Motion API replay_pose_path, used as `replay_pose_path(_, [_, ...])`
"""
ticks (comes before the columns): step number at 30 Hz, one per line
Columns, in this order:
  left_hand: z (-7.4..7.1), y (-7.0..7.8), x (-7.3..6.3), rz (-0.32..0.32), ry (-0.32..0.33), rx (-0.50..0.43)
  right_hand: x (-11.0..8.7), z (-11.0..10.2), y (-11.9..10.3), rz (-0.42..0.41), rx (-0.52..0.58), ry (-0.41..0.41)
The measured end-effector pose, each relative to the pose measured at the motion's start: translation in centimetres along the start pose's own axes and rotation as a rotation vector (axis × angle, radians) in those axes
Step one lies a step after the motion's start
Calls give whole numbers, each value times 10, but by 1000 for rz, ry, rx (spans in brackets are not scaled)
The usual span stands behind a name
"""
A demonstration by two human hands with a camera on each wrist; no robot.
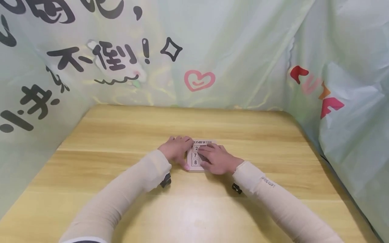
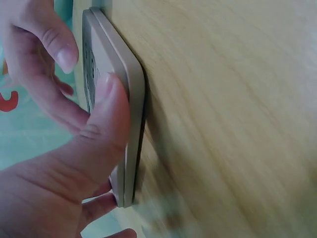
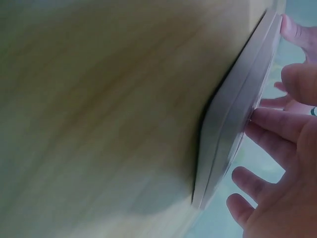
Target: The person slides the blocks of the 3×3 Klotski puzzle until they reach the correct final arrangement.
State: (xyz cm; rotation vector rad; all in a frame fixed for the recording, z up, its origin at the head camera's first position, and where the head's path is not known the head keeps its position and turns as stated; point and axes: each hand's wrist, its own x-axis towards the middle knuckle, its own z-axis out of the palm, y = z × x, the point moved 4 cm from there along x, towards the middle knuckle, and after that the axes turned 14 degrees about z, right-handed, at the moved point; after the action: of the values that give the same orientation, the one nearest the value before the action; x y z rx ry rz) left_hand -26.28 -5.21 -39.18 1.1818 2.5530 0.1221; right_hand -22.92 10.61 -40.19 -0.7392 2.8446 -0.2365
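A small pale number puzzle board (image 1: pixel 199 169) lies flat near the middle of the table. Its left column shows tiles 2, 7 and 8 (image 1: pixel 195 162); the rest is mostly covered by fingers. My left hand (image 1: pixel 177 149) holds the board's left side, with the thumb at the near corner and fingers toward the far corner. In the left wrist view that thumb (image 2: pixel 110 101) lies against the board's rounded edge. Over the tiles, my right hand (image 1: pixel 219 159) touches the face with extended fingertips (image 3: pixel 260 116); its thumb stays off the surface in the right wrist view.
The wooden table (image 1: pixel 121 128) extends around the board on every side. Behind it hangs a pale green printed curtain (image 1: pixel 243 60), with more fabric along the left and right. Dark camera mounts (image 1: pixel 165 181) sit under both wrists.
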Motion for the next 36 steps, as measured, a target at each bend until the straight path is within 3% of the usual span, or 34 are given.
replay_pose_path(5, [-8,1,2,-18,-1,29,3,-5,-3,-9,-19,18])
replay_pose_path(13, [-8,4,1,-33,-11,-1,-16,-14,-3,-29,-73,81])
replay_pose_path(19, [-7,5,2,-45,-15,23,-13,-12,-1,9,-119,80])
replay_pose_path(27, [-4,6,4,-46,-30,33,-12,-8,1,41,-91,31])
replay_pose_path(36, [-1,8,3,-43,-39,60,-23,-9,-1,-24,-11,-42])
